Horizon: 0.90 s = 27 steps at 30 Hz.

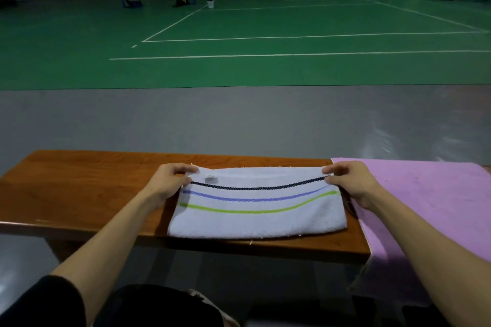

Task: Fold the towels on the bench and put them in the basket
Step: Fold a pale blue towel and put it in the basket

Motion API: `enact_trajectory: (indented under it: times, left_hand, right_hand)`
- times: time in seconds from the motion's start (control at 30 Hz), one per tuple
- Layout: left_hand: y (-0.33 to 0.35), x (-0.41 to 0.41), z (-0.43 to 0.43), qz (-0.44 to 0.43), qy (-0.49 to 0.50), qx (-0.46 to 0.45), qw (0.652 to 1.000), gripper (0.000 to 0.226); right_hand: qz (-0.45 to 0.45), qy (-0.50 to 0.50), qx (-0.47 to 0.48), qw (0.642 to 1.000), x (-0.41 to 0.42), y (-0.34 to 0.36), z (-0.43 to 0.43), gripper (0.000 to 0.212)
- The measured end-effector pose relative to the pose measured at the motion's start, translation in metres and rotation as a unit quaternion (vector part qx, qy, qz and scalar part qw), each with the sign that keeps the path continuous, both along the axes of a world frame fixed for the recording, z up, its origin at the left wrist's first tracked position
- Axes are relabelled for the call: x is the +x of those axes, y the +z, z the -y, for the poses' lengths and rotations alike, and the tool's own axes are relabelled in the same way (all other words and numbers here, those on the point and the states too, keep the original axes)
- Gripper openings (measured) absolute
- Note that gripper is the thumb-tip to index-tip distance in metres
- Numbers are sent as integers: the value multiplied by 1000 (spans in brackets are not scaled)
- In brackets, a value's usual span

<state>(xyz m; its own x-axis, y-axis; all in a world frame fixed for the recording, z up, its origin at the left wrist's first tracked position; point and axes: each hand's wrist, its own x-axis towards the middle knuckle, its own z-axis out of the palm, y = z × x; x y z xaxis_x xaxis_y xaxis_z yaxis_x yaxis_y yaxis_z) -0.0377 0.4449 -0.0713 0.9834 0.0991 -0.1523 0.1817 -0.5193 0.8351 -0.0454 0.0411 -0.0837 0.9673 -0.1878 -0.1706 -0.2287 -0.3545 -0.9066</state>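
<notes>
Fig. 1. From my remote station I saw the green court floor (239, 21) filling the far field. The wooden bench (79, 194) crossed the near field. A pink towel (425, 207) draped its right end and hung over the front edge. A folded white towel (255, 223), striped dark, violet and lime, lay flat on the bench just beside it. The left hand (170, 180) pinched its far left corner and the right hand (350, 180) its far right corner. A small tag (211, 179) sat near the left pinch.
</notes>
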Motion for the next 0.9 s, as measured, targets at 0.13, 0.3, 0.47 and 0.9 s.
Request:
enact_trajectory:
  times: [0.13, 0.3, 0.47, 0.9]
  left_hand:
    - [4, 5, -2, 19, 17, -36, 999, 26]
    - [-2, 22, 2, 66, 25, 54, 996, 26]
    - [-20, 29, 3, 109, -8, 262, 959, 33]
    - [-45, -16, 60, 82, -317, 452, 830, 78]
  right_hand:
    - [60, -13, 11, 998, 4, 2, 1, 24]
    - [82, -26, 2, 996, 16, -1, -3, 22]
    - [52, -15, -187, 981, 20, -8, -10, 19]
    - [-5, 159, -493, 856, -45, -36, -43, 81]
